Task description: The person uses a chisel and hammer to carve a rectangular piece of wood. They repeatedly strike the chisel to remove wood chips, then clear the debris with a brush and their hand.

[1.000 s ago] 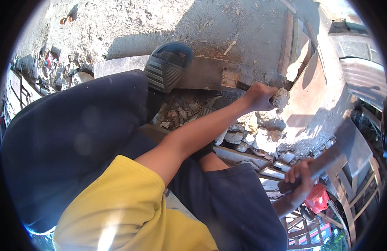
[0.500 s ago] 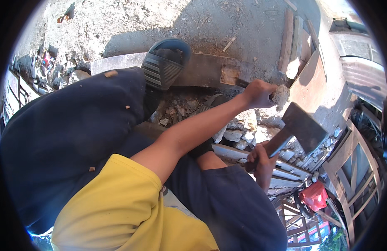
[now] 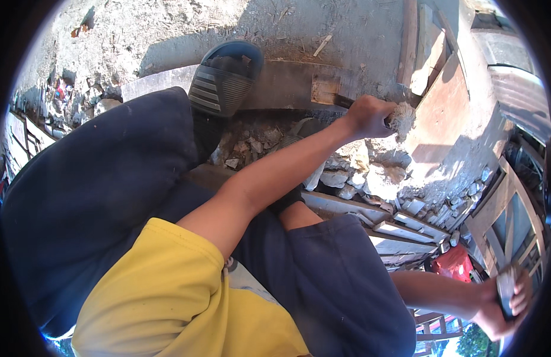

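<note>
Ground (image 3: 281,35) spreads beyond a dark wooden plank (image 3: 281,83). Broken stones (image 3: 333,178) lie on the plank's near side, and a sandal (image 3: 222,92) rests on its left part. Well off to the plank's right and nearer the person, the right hand (image 3: 494,312) is wrapped around a tool handle (image 3: 506,291). Just beside the plank's right end, the left hand (image 3: 370,116) grips a chisel (image 3: 343,102), its blade reaching a pale square cut (image 3: 325,88) in the plank.

the shirt (image 3: 147,291) is yellow, the shorts (image 3: 344,279) navy.
</note>
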A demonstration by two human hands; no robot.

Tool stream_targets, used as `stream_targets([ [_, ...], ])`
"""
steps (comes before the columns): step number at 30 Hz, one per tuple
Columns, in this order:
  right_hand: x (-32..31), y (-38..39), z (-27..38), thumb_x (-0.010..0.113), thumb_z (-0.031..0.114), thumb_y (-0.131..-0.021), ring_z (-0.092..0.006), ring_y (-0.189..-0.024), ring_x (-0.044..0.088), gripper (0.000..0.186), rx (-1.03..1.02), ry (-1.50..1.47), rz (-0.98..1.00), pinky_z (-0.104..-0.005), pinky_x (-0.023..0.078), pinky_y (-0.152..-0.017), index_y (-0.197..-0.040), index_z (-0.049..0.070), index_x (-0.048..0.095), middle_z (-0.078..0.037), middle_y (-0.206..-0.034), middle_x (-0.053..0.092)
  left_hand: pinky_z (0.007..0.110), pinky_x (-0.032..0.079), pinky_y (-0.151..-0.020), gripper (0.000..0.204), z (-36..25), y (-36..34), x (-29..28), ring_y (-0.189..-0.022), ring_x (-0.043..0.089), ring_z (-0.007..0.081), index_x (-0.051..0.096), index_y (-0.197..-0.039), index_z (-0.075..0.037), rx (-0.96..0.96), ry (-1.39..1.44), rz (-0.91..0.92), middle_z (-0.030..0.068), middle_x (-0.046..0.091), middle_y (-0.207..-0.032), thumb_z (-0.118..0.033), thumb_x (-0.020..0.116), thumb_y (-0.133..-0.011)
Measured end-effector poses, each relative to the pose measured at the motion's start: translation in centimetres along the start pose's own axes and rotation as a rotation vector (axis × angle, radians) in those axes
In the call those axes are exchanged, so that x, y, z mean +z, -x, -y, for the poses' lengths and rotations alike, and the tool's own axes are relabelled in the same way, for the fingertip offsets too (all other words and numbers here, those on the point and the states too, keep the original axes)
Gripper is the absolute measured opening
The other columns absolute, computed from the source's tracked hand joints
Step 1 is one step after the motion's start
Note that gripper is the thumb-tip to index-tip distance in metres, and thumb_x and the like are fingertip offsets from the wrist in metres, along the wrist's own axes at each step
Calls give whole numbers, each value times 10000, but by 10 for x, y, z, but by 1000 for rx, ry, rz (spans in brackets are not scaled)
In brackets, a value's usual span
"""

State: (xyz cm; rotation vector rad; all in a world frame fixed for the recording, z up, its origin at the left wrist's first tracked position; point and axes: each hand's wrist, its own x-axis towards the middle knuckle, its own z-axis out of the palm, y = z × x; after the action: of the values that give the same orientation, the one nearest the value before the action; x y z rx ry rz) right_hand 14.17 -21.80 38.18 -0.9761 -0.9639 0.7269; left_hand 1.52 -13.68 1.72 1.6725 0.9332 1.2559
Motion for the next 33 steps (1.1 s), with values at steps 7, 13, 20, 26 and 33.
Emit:
stream_targets([
  [7, 17, 125, -145, 554, 108, -801, -112, -460, 411, 170, 1156, 325, -162, -264, 388, -424, -888, 41, 424, -22, -580, 391, 387, 495, -546, 261, -3, -7, 1, -590, 612, 311, 568, -702, -77, 11, 2, 7, 121, 591, -600, -234, 736, -578],
  [13, 20, 71, -38, 524, 108, -823, -98, -489, 377, 154, 591, 423, -226, -250, 358, -434, -908, 52, 408, -15, -614, 382, 383, 496, -540, 264, -9, -4, 1, -577, 613, 299, 577, -705, -79, 12, 88, 22, 119, 588, -591, -242, 741, -579],
  [20, 4, -12, 12, 426, 116, -749, -129, -512, 299, 233, -118, 166, 80, -258, 264, -522, -572, 141, 276, -4, -548, 296, 383, 494, -531, 271, -2, 1, -2, -571, 612, 297, 573, -703, -72, 3, -1, 43, 120, 587, -589, -240, 741, -572],
  [26, 7, 129, -146, 534, 140, -837, -117, -462, 401, 147, 1028, 251, -155, -283, 387, -423, -903, 47, 441, -20, -602, 403, 378, 494, -544, 270, -4, -2, -2, -578, 614, 294, 575, -708, -62, -26, 32, 8, 125, 587, -593, -222, 740, -568],
  [33, -4, 76, -31, 502, 128, -889, -90, -461, 371, 163, 503, 205, -259, -225, 366, -400, -998, 22, 442, -9, -626, 374, 371, 481, -518, 255, -7, -7, -1, -556, 607, 281, 552, -670, -69, -6, 62, 16, 116, 572, -568, -209, 733, -558],
])
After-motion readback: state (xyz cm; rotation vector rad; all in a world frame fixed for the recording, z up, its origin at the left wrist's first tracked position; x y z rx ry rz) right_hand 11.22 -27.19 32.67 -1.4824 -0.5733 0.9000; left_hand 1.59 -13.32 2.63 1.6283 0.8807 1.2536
